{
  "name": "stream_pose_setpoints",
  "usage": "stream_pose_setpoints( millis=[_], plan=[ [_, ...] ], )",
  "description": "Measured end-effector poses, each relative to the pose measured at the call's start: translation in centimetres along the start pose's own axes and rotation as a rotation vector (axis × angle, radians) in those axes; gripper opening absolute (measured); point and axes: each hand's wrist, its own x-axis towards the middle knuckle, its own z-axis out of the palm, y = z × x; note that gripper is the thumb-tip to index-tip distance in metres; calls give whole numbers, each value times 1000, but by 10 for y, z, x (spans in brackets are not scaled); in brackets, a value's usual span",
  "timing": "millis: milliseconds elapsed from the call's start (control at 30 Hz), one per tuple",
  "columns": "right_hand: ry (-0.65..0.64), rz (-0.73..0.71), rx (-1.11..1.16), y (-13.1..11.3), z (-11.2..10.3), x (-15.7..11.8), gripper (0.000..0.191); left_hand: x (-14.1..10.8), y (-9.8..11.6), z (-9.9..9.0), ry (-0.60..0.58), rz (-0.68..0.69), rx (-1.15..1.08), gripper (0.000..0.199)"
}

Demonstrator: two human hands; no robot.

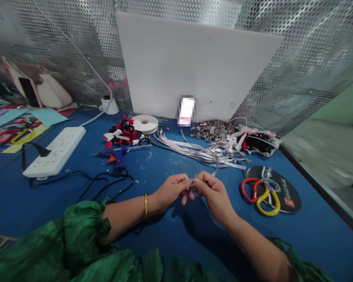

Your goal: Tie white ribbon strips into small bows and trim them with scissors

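Head view: the left hand [168, 192] and right hand [214, 194] pinch together on a grey ribbon [191, 188], seemingly half-formed, while apparently finished bows [213, 130] and unused strips [191, 149] lie beyond them.

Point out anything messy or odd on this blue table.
Small pale scraps litter the tabletop beside the blue glue gun, and a dark cord sprawls in untidy loops nearby. Nothing looks clearly damaged.
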Motion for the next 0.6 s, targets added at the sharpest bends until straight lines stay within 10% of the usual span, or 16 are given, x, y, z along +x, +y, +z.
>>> stream_pose_setpoints(
  millis=[600],
  plan=[
    [-78,-286,-516,2,-6,-2,25,-1,-5,-1,1,12,78,21]
  ],
)
